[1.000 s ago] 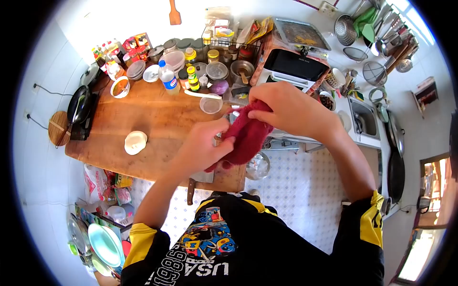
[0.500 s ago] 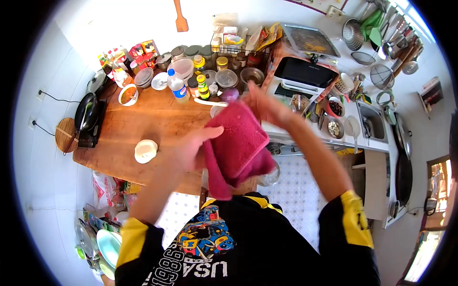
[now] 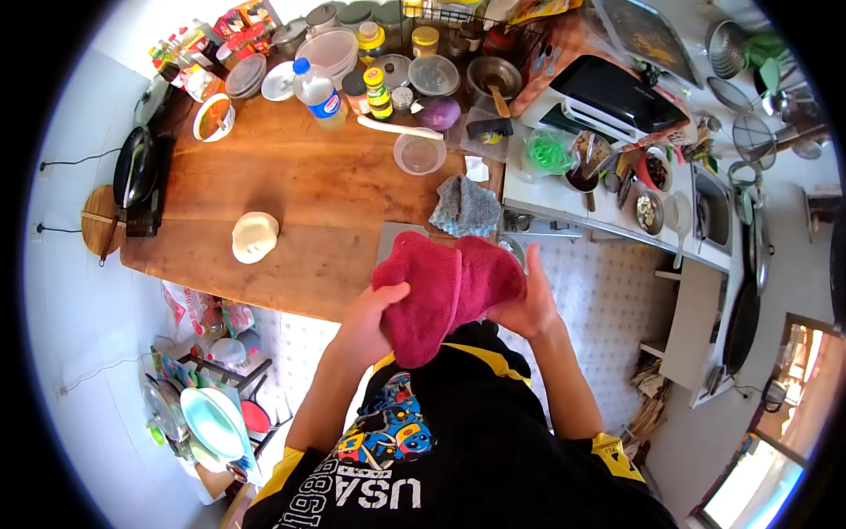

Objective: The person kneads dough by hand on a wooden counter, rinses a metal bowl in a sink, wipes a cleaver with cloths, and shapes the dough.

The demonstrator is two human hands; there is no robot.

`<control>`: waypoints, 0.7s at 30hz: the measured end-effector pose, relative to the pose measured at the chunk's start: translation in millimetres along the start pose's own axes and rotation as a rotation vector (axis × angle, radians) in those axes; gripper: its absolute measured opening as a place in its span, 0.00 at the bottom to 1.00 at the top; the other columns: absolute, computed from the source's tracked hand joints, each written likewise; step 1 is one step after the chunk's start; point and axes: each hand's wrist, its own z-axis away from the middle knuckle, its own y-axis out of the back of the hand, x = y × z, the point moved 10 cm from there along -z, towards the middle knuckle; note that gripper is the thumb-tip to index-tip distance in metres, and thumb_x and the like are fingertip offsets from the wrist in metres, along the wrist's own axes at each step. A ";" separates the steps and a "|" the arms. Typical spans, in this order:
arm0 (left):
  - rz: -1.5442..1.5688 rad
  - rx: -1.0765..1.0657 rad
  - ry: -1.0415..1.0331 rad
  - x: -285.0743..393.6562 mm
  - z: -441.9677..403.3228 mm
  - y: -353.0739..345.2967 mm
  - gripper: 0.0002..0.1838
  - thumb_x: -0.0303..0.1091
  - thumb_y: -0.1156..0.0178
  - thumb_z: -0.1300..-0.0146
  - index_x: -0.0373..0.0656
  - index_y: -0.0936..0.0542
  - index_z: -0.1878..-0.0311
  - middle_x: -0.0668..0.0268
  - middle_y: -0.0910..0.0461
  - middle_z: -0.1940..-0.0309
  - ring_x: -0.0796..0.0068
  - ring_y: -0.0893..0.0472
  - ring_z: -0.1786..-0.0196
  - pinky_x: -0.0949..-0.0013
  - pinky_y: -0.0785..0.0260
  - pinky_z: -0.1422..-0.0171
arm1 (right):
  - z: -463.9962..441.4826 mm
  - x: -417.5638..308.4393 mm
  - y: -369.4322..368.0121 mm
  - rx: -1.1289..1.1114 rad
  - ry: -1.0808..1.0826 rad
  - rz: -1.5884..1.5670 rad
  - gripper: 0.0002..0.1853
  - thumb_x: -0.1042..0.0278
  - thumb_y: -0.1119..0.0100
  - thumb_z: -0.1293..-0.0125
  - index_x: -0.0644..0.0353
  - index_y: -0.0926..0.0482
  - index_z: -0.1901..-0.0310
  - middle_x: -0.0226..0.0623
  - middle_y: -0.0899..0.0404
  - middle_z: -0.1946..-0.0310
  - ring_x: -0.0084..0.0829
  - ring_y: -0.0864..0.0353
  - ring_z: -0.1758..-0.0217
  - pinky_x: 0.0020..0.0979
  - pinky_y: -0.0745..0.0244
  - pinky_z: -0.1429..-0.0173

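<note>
The left hand [image 3: 368, 324] gripped the red cloth [image 3: 432, 295]; the right hand [image 3: 527, 304], thumb raised, supported its other side; dough [image 3: 256, 237] sat on the worktop [image 3: 300, 189].

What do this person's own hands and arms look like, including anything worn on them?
The left hand and right hand are bare, with no gloves, and no watch or bracelet shows on either wrist. Short black sleeves with yellow panels cover the upper arms; the right sleeve has small dark markings on its yellow.
</note>
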 end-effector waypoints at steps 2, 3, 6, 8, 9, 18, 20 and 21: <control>-0.605 0.236 -0.049 15.5 -7.3 26.4 0.23 0.27 0.48 0.35 0.38 0.33 0.36 0.55 0.29 0.38 0.57 0.29 0.36 0.57 0.40 0.29 | -10.0 -10.9 9.9 0.075 0.057 0.433 0.24 0.65 0.43 0.32 0.58 0.33 0.36 0.42 0.31 0.37 0.35 0.32 0.33 0.38 0.37 0.32; -0.602 0.237 -0.048 20.9 -4.2 22.5 0.23 0.27 0.48 0.35 0.38 0.33 0.36 0.55 0.29 0.38 0.57 0.29 0.36 0.57 0.40 0.29 | -8.4 -13.2 8.3 0.078 0.054 0.433 0.24 0.65 0.43 0.32 0.58 0.33 0.36 0.42 0.31 0.37 0.35 0.32 0.33 0.38 0.37 0.32; -1.698 -0.158 -0.510 58.5 28.5 -52.7 0.24 0.24 0.46 0.35 0.38 0.33 0.35 0.54 0.30 0.38 0.61 0.31 0.34 0.61 0.40 0.31 | 3.6 -52.1 -36.7 -0.087 0.291 0.873 0.11 0.78 0.45 0.37 0.61 0.21 0.53 0.42 0.26 0.46 0.33 0.26 0.45 0.32 0.32 0.41; -1.211 -0.197 -0.251 71.4 19.9 -39.1 0.23 0.22 0.43 0.39 0.38 0.29 0.39 0.53 0.31 0.37 0.59 0.31 0.35 0.59 0.39 0.31 | 1.4 -70.0 -50.7 -0.169 0.396 0.961 0.07 0.82 0.45 0.39 0.62 0.18 0.63 0.41 0.25 0.51 0.32 0.24 0.51 0.29 0.31 0.45; -1.038 -0.355 -0.196 74.9 10.8 -37.3 0.21 0.22 0.42 0.40 0.37 0.26 0.42 0.53 0.31 0.37 0.58 0.30 0.35 0.58 0.39 0.31 | -5.8 -72.6 -45.7 -0.158 0.413 0.959 0.06 0.82 0.45 0.40 0.63 0.18 0.66 0.40 0.25 0.53 0.32 0.25 0.52 0.28 0.31 0.46; -0.588 0.133 0.062 108.2 -58.0 80.8 0.22 0.27 0.49 0.40 0.32 0.30 0.42 0.51 0.27 0.42 0.59 0.26 0.41 0.56 0.32 0.35 | -94.2 -27.8 40.7 0.314 0.250 0.831 0.13 0.74 0.50 0.33 0.63 0.23 0.48 0.39 0.23 0.49 0.28 0.24 0.47 0.28 0.29 0.44; -0.363 0.147 -0.209 159.0 -82.2 85.7 0.23 0.25 0.52 0.41 0.34 0.31 0.40 0.53 0.26 0.45 0.60 0.25 0.42 0.55 0.34 0.34 | -84.4 -21.8 62.2 0.411 0.222 0.934 0.14 0.72 0.50 0.32 0.63 0.25 0.47 0.36 0.23 0.51 0.26 0.24 0.50 0.27 0.29 0.44; -0.360 0.143 -0.199 174.5 -97.8 97.8 0.23 0.25 0.52 0.41 0.34 0.31 0.40 0.53 0.26 0.45 0.60 0.25 0.42 0.55 0.34 0.34 | -76.6 -18.7 77.1 0.496 0.189 1.039 0.15 0.70 0.50 0.32 0.63 0.26 0.45 0.34 0.22 0.54 0.24 0.24 0.52 0.26 0.29 0.45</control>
